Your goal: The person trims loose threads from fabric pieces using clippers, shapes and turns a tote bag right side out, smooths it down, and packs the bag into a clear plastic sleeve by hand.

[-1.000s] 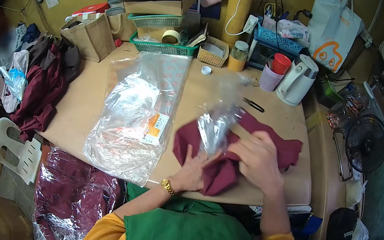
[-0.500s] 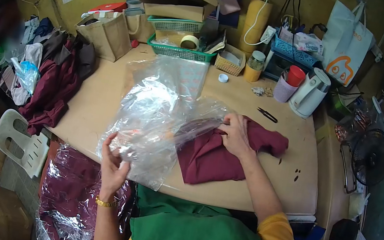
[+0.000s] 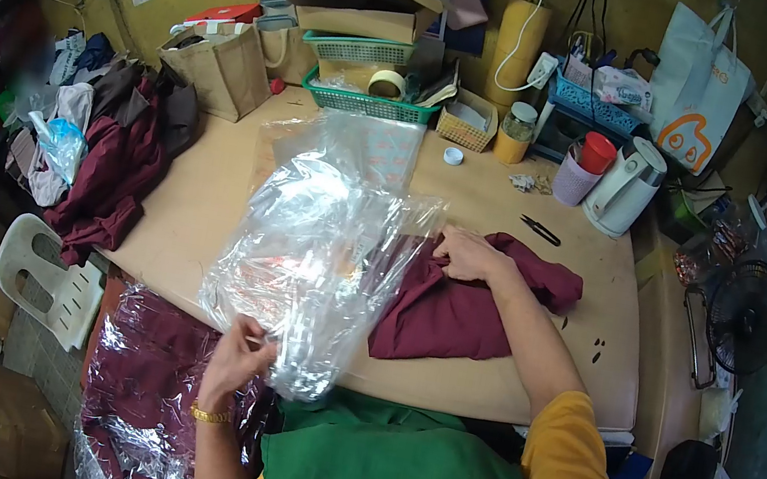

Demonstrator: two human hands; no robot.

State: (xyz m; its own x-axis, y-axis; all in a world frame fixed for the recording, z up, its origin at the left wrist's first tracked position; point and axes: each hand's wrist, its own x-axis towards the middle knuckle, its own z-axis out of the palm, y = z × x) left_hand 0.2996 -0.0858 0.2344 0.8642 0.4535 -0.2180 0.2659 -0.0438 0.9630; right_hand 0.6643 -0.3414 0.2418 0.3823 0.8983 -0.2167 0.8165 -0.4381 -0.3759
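A clear plastic bag lies across the middle of the table, its near end reaching over the front edge. My left hand pinches the bag's lower left edge. A folded maroon garment rests on the table to the right, its left side against or under the bag's right edge. My right hand has its fingers curled down on the garment's upper left part, close to the bag's edge. The fingertips there are partly hidden.
Thread snips and a white cap lie beyond the garment. An electric kettle, a red cup and a jar stand at the back right. Green baskets are at the back; clothes pile up on the left.
My left hand has moved down and slightly right, closing on the bag and drawing its near end over the table edge. The bag's right edge has shifted beside my right hand, which stays at the garment.
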